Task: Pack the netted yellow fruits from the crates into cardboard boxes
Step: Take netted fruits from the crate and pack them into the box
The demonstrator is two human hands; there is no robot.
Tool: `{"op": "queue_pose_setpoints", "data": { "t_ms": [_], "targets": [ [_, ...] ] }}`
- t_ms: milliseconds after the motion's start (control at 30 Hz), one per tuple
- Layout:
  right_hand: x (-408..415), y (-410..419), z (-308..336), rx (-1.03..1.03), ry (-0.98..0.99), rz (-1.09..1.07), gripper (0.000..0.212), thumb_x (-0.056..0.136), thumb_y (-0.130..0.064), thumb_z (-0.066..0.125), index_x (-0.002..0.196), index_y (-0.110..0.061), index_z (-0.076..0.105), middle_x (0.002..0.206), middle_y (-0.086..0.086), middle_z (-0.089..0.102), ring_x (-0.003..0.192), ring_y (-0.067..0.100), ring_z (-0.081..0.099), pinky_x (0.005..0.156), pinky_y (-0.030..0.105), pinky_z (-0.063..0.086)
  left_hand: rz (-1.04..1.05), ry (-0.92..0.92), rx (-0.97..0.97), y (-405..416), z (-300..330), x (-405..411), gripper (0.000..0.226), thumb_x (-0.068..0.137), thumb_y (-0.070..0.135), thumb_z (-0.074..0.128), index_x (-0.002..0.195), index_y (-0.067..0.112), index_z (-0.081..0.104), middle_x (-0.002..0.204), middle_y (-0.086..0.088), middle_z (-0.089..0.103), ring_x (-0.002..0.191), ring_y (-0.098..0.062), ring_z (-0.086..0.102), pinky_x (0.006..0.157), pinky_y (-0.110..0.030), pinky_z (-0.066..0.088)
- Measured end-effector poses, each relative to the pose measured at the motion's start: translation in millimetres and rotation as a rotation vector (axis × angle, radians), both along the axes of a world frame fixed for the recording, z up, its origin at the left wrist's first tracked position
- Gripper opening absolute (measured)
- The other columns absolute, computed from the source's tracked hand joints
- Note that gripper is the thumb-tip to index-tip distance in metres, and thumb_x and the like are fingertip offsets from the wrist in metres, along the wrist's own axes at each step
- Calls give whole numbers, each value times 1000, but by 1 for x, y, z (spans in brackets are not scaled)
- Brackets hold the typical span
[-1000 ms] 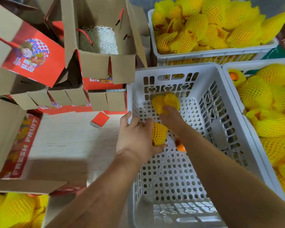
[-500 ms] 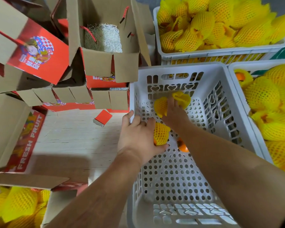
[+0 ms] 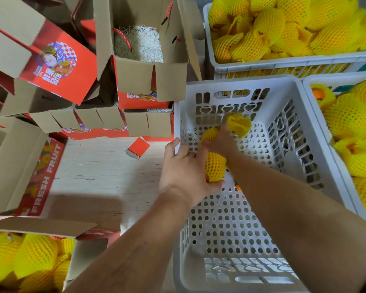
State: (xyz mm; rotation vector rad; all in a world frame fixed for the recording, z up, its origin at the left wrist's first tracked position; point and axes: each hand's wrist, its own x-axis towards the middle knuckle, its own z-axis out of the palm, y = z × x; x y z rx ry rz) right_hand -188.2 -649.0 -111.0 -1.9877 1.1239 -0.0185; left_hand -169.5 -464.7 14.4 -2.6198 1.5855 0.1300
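Change noted over the last second: my right hand [image 3: 221,142] has travelled from the middle of the white crate [image 3: 283,132] to its far wall, and it now lies over the last two loose netted fruits there. One netted fruit [image 3: 240,124] shows just beyond my fingertips on the far right side; a second [image 3: 209,134] shows at their left edge. Right fingers are laid across both, but whether they have closed on either one I cannot tell.

My left hand [image 3: 184,172] has held its post by the crate's near-left rim throughout. Its fingers and thumb are curled around a third netted fruit [image 3: 215,168], which sits upright in my grasp, just inside the crate.

Finding: apart from a glimpse of orange beside my right forearm, this crate holds nothing but those fruits, so in my judgement it is nearly emptied. Two further crates, one at far right [image 3: 262,66] and one at right [image 3: 317,81], are piled with netted fruit.

Destination status: an open cardboard box [image 3: 135,77] with pale shredded padding stands at far left, unfilled. Another box [image 3: 82,256] at near left already contains fruit. Boxes sit on a pale wooden counter [image 3: 106,172].

Next requirement, as I judge it: secure the far pair, then carry all three left to a box.
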Motion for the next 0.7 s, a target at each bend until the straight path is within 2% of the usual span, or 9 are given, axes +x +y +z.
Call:
{"op": "queue_pose_setpoints", "data": {
  "t_ms": [100,200,300,367,433,500,567,600,700],
  "targets": [
    [6,3,5,-8,129,158,86,84,-37,79,151,-12,33,146,22,42,129,43,49,102,50,45,8,19,-13,1,-1,0,80,74,91,31,124,31,50,87,13,69,123,-17,53,121,-51,6],
    [0,0,13,44,117,87,92,85,-33,82,155,-8,28,157,25,30,141,41,37,109,49,39,12,31,-51,0,-2,0,76,75,92,33,119,32,50,86,14,68,117,-16,56,120,-48,9],
    [-22,-5,32,88,12,-25,91,81,-35,86,151,-5,35,147,17,47,131,31,49,92,32,46,8,37,-137,1,-2,-1,78,75,92,33,120,31,54,88,10,71,110,-19,61,116,-47,16],
    [-43,-1,53,142,-75,-105,80,83,-32,84,146,-12,37,128,8,55,105,19,57,72,20,44,-16,37,-225,3,0,-1,81,74,93,35,118,29,57,90,5,73,105,-23,64,112,-47,24],
    [-63,9,74,239,-197,-197,52,90,-23,78,127,-19,42,107,0,55,92,13,55,75,29,51,-33,83,-301,5,3,-1,86,72,96,39,122,29,56,99,2,73,105,-24,65,109,-45,28],
    [-79,25,98,249,-295,-306,29,95,-16,70,117,-15,52,101,1,59,96,19,58,92,37,55,-47,221,-387,11,6,-1,87,72,96,47,129,30,52,107,7,69,106,-21,63,108,-43,33],
    [-90,48,123,196,-378,-382,18,94,-21,72,108,-14,63,94,1,68,85,16,68,69,21,57,-63,508,-575,27,9,-5,83,75,86,61,134,30,47,110,17,62,104,-14,62,101,-45,44],
    [-93,63,135,208,-439,-404,22,92,-28,75,107,-16,65,92,2,71,82,14,72,61,20,55,-55,683,-668,38,10,-7,81,75,81,67,136,32,44,113,18,60,105,-12,61,96,-46,50],
    [-88,126,169,253,-500,-412,53,73,-53,78,116,-27,63,104,7,74,92,27,75,65,38,60,3,1047,-849,84,15,-7,81,76,68,78,139,36,39,123,12,59,107,-12,65,83,-46,59]
  ]
}}
